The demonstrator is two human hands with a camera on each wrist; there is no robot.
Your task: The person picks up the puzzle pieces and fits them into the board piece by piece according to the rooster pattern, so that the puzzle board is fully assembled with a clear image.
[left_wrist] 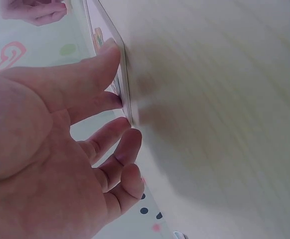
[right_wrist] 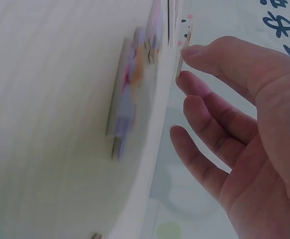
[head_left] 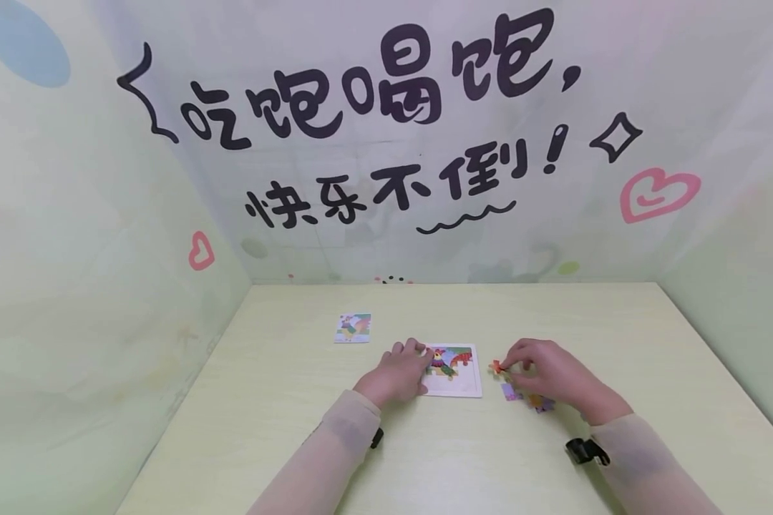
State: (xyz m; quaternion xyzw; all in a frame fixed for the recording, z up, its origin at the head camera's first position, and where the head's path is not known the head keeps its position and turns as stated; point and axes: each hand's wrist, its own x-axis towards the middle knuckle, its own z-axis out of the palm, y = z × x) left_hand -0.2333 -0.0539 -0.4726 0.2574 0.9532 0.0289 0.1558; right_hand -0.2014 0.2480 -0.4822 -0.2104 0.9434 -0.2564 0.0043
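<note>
Right hand [head_left: 549, 368]: thumb and forefinger pinched together on a puzzle piece [head_left: 496, 368], lifted just right of the puzzle tray [head_left: 454, 387]. Left hand [head_left: 394, 373]: digits apart, resting on the tray's left edge without a tight clamp.

Piece looks thin, stiff and nearly weightless, probably card; I judge a fingertip pinch on opposite edges enough, knobs left alone, since they may bend or fray. Printed face likely a bit slick.

Tray flat on the table [head_left: 232, 436], rooster partly filled in. Light too, apt to slide; best steadied by its border. Loose pieces [head_left: 512, 393] lie beneath my right hand, awkward to lift flat; edges first.
</note>
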